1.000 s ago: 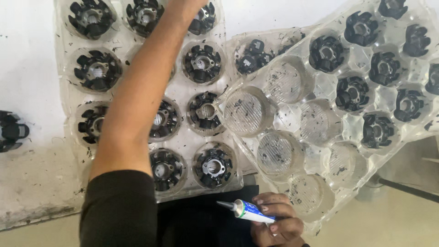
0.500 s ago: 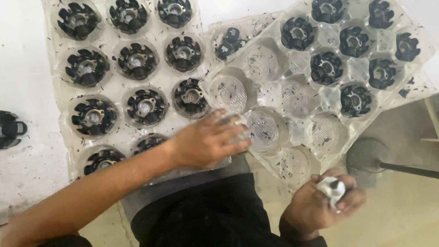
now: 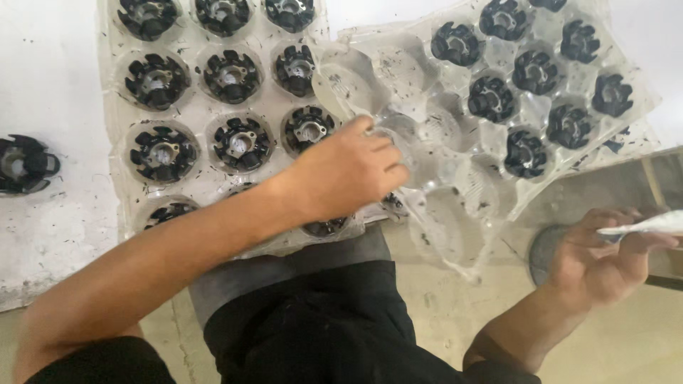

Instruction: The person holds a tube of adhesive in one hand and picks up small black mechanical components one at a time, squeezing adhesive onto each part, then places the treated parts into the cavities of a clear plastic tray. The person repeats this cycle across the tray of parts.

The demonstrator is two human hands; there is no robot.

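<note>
White, speckled worktable (image 3: 64, 235) fills the upper left of the view; its near edge runs just above the person's dark-clothed lap, and below that edge lies pale bare floor.

Landmark: clear moulded plastic tray on the left (image 3: 117, 178), flat on the table, round wells in rows, nearly every well holding a black toothed round metal part (image 3: 163, 151). Its near edge reaches the table edge and overhangs the lap a little.

Second clear plastic tray (image 3: 462, 235), right of the landmark, is tilted, its left edge overlapping the landmark's right edge. Far wells hold black toothed parts (image 3: 525, 151); near wells stand empty, flecked with dark debris. Its near corner hangs past the table edge over the floor.

Left hand (image 3: 345, 174) comes across the landmark's near right corner, fingers curled down at the seam where the two trays overlap, touching the second tray's rim. Whether it pinches anything, cannot tell.

Right hand (image 3: 605, 259), well right of the landmark and below the second tray's overhanging corner, is off the table, over the floor, fingers closed on a small white squeeze tube (image 3: 644, 226).

One loose black toothed part (image 3: 25, 163) sits left of the landmark, apart from it, at the picture's left edge. Bare tabletop lies between them.
</note>
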